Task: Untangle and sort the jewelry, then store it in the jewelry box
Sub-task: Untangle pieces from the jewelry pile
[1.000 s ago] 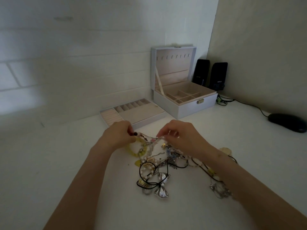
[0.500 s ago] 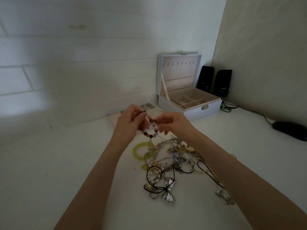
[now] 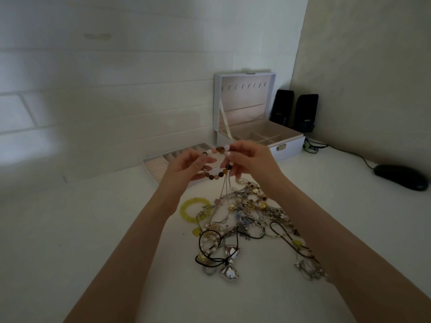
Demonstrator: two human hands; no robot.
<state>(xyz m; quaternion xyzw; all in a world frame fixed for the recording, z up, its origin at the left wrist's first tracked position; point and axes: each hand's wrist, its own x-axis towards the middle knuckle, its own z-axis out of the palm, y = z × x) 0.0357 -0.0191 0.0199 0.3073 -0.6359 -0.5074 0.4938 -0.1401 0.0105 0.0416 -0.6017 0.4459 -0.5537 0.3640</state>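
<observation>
1. On the head feed I saw both hands raised above the desk (image 3: 93,229), with a beaded bracelet (image 3: 215,176) held between them, clear of the surface.
2. The left hand (image 3: 186,167) had a narrow grip: thumb and fingertips pinched the bracelet's left side near a dark bead.
3. The right hand (image 3: 251,162) had its fingers curled and pinched the bracelet's right side, by the white and brown beads.
4. The upper run of beads spanned the gap between the two grips. The lower run of brown beads sagged just below the fingers.
5. Thin silver chains (image 3: 225,186) hung from the bracelet's lower right down into the jewelry pile (image 3: 247,210). I could not tell where they were snagged.
6. The pile lay on the desk below the hands, between the forearms.
7. A yellow bracelet (image 3: 186,210) sat at the pile's left edge, and a silver bow pendant (image 3: 229,264) on a black cord lay at its near edge.
8. The jewelry box (image 3: 289,148) stood open behind the right hand with its lid upright. Its tray (image 3: 156,164) lay on the desk behind the left hand, partly hidden.
9. Two black speakers (image 3: 283,106) stood behind the box, and a black mouse (image 3: 401,179) sat on the desk far right.
</observation>
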